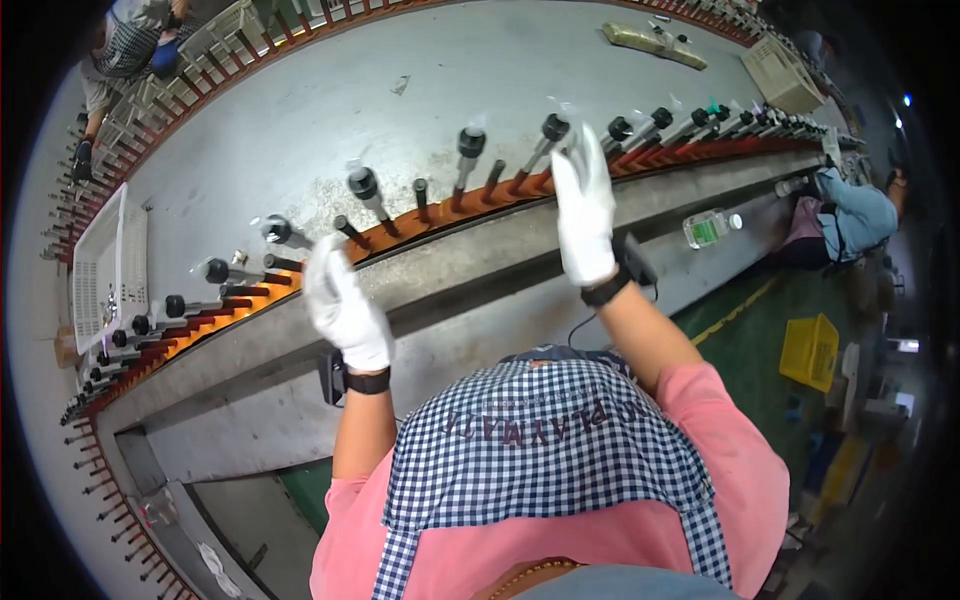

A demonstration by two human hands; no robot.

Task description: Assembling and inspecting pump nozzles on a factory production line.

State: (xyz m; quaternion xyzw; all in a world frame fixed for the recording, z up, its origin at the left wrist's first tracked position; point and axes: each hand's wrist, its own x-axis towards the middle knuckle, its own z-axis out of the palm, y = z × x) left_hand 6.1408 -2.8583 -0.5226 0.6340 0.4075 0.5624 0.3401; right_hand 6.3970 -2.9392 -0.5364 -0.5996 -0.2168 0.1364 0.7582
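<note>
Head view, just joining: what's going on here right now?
The person's left hand, gloved in white, is near a bare dark rod in the row. The right hand, also gloved, is raised with its fingers extended, close to a black-ended piece. I can't make out anything held in either. Several rods carry such pieces; a few are bare. A co-worker is further right.

Your left hand is kinda smeared at the fingertips, so can't tell if you're touching one of those black-capped rods or just near it. Your right hand blocks a bit of the row behind it. Far-right rods get too tiny to make out. Your pink shirt runs off the bottom, and the upper-left co-worker is cut off up top.
</note>
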